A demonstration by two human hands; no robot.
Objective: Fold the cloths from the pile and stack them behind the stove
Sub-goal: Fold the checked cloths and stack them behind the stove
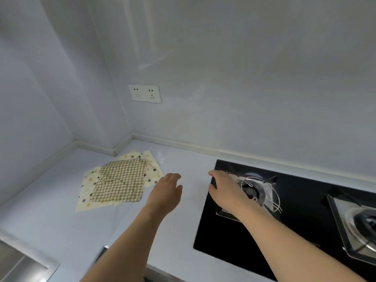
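A pile of cloths (pixel 120 180) lies flat on the white counter near the back left corner. A brown checked cloth is on top, with cream dotted cloths (pixel 87 192) spread under it. My left hand (pixel 167 192) hovers just right of the pile with relaxed fingers, holding nothing. Over the left edge of the black stove (pixel 223 237) is my right hand (pixel 225 190), fingers loosely bent and empty. A strip of bare counter (pixel 203 154) runs behind the stove along the wall.
The stove has a left burner (pixel 254 192) with a wire pot stand and a right burner (pixel 362 220). A double wall socket (pixel 144 93) sits above the counter. A sink edge (pixel 24 265) shows at the bottom left.
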